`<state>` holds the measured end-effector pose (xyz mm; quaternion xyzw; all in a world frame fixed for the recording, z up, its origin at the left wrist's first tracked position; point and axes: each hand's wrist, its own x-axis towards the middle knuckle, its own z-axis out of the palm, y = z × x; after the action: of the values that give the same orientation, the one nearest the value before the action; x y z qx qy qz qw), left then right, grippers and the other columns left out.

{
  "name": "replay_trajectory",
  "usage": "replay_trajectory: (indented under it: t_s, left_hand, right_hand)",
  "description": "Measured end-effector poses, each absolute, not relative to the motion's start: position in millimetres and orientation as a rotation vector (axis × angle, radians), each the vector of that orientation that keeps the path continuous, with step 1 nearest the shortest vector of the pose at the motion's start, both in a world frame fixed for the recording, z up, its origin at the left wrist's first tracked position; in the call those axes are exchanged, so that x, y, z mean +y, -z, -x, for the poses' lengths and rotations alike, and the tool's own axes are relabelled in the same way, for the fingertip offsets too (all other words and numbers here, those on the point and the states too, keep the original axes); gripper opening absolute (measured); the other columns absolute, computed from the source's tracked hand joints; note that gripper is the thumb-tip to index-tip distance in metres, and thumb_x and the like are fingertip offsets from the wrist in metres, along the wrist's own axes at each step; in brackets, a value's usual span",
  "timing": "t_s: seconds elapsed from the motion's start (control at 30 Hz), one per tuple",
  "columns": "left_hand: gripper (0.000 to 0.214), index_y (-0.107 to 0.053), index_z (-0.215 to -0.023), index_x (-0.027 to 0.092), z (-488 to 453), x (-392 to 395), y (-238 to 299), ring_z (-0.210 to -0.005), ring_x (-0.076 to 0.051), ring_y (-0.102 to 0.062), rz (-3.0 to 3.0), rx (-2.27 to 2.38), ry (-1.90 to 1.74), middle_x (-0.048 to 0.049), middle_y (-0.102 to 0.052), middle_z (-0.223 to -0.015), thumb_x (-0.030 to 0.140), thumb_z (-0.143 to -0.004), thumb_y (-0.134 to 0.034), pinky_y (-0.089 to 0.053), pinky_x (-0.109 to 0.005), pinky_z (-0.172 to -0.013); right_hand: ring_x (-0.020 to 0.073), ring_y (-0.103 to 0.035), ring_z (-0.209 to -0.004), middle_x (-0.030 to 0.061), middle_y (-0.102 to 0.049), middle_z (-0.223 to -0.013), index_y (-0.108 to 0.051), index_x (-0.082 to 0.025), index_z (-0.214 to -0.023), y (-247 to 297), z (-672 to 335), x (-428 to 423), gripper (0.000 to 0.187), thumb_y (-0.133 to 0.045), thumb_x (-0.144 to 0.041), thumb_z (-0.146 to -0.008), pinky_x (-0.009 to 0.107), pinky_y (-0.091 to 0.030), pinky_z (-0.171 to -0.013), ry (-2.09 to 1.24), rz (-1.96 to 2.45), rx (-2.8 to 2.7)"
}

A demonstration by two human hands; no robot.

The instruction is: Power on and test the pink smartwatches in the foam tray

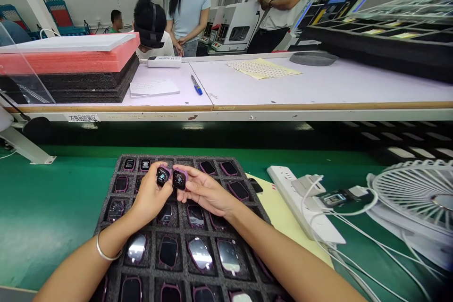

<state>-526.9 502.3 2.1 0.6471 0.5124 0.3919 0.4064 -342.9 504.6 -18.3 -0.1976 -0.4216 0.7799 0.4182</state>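
My left hand [151,194] grips a small purple-framed smartwatch [162,176] between thumb and fingers, its dark screen lit with a pale figure. Right beside it, my right hand [203,190] pinches a second smartwatch [179,180] of the same kind, also lit. The two are side by side, held above a dark grey foam tray [150,226]. Strapless purple watch cases lie in the tray's square pockets, such as a watch [168,251] below my hands. At the far left corner, a watch [129,164] shows white text. My hands and forearms hide some pockets.
Right of the tray are a yellow sheet [316,247], a white power strip [283,179] with cables and a white fan [417,193]. A raised shelf [247,96] bears stacked foam [71,63], a notepad [154,87] and a pen [196,85]. Several people are beyond.
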Motion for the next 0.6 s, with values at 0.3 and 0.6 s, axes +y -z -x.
replay_trajectory:
  t_s: [0.3,0.6]
  left_hand:
    - [0.039,-0.049,-0.118,0.019,527.0,501.9,-0.6,-0.099,-0.022,-0.06,-1.639,1.289,-0.998,-0.007,-0.062,-0.104,0.029,-0.08,-0.053,-0.049,-0.033,-0.081]
    - [0.037,-0.05,-0.118,0.018,527.5,500.6,-1.9,-0.092,-0.02,-0.063,-1.663,1.298,-0.973,-0.0069,-0.064,-0.104,0.027,-0.082,-0.053,-0.05,-0.03,-0.073]
  right_hand:
    - [0.0163,-0.067,-0.081,0.0034,-0.065,-0.097,-0.056,-0.023,-0.13,20.8,342.8,504.8,0.051,-0.078,-0.033,-0.086,0.03,-0.054,-0.074,-1.929,0.45,-1.07]
    - [0.0171,-0.068,-0.08,0.0026,-0.067,-0.092,-0.055,-0.023,-0.129,18.4,342.7,503.3,0.052,-0.079,-0.034,-0.085,0.03,-0.053,-0.073,-1.935,0.461,-1.071]
